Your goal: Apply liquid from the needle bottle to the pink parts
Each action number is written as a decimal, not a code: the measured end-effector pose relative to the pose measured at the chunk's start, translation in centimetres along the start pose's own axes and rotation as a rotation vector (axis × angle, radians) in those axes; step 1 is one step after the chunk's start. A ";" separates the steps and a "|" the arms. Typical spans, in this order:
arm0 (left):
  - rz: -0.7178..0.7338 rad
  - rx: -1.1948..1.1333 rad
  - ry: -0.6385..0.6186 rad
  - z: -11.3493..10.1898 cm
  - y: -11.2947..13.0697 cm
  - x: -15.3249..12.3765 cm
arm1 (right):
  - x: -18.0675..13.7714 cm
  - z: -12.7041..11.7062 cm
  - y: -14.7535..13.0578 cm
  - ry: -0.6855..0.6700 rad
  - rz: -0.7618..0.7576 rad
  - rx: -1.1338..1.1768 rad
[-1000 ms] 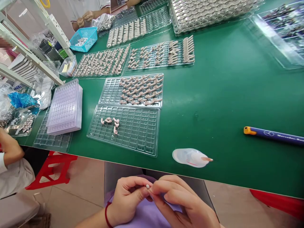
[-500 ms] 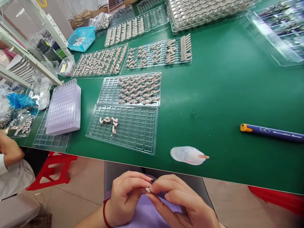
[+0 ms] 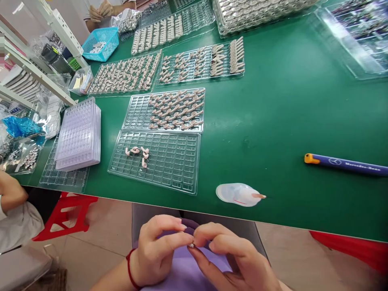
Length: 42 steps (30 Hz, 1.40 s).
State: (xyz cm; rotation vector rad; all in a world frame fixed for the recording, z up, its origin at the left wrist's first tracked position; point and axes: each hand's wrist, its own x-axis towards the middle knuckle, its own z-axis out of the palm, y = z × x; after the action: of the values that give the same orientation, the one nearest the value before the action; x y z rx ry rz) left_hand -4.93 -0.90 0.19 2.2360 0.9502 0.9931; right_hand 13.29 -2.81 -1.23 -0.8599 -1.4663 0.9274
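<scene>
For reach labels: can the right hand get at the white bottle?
Likely yes: the white bottle lies near the table edge, nothing visibly blocking the right hand, though it holds a small part.

Left hand (image 3: 157,251): index finger at right fingertips, middle finger raised.
Right hand (image 3: 239,251): thumb and index pinched.

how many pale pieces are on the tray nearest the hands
5 on the tray: leftmost piece, second piece beside it, then upper piece, middle piece and lower piece clustered to their right. Overlap could hide more.
</scene>
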 end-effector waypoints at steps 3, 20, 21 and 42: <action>0.003 0.024 -0.015 -0.1 -0.1 0.0 | -0.2 0.0 0.0 -0.012 0.026 -0.007; -0.011 -0.078 0.007 0.2 0.1 0.1 | -0.2 0.0 -0.3 -0.023 0.200 0.112; -0.011 -0.083 0.009 0.2 0.1 0.1 | -0.1 0.0 -0.3 -0.021 0.197 0.117; -0.007 0.021 0.021 0.2 0.1 -0.1 | 0.3 -0.2 -0.1 -0.037 -0.010 -0.009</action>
State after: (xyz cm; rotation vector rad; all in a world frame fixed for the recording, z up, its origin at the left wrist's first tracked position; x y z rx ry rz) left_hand -4.76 -1.11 0.08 2.2420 0.9822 1.0100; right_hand 13.42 -2.60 -1.02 -0.8450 -1.5061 0.9342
